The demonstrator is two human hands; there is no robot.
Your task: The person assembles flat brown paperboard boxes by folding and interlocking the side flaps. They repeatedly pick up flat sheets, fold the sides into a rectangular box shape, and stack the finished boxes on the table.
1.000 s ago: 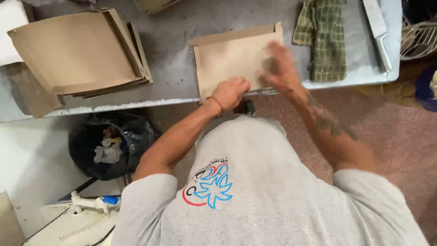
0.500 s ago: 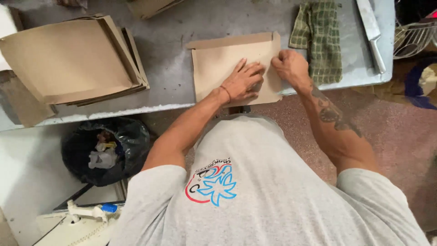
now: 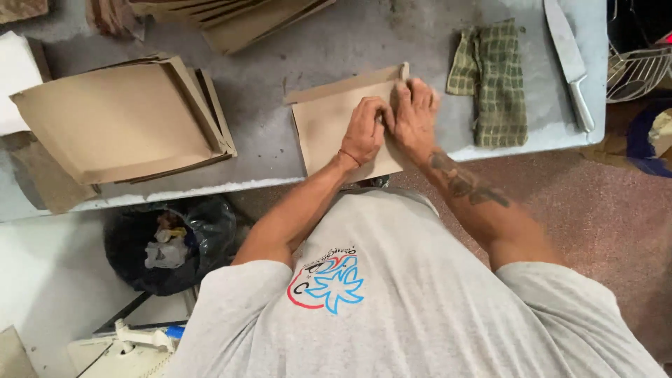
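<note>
A brown paper sheet [image 3: 323, 124] lies flat on the grey table [image 3: 280, 63], its near end hanging over the table's front edge. Its far edge is folded up as a narrow flap. My left hand [image 3: 365, 131] presses down on the sheet's right part with the fingers together. My right hand [image 3: 414, 112] lies right beside it, fingers flat along the sheet's right edge near the flap's corner. The two hands touch each other. Neither grips anything.
A stack of folded brown paper pieces [image 3: 119, 119] sits at the table's left, more brown sheets [image 3: 238, 17] at the far edge. A green checked cloth [image 3: 491, 77] and a large knife [image 3: 570, 66] lie at right. A black rubbish bag [image 3: 164, 241] stands below the table.
Both hands have slid up and together on the sheet; the right hand moved from the sheet's right side to the flap corner, the left hand came alongside it.
</note>
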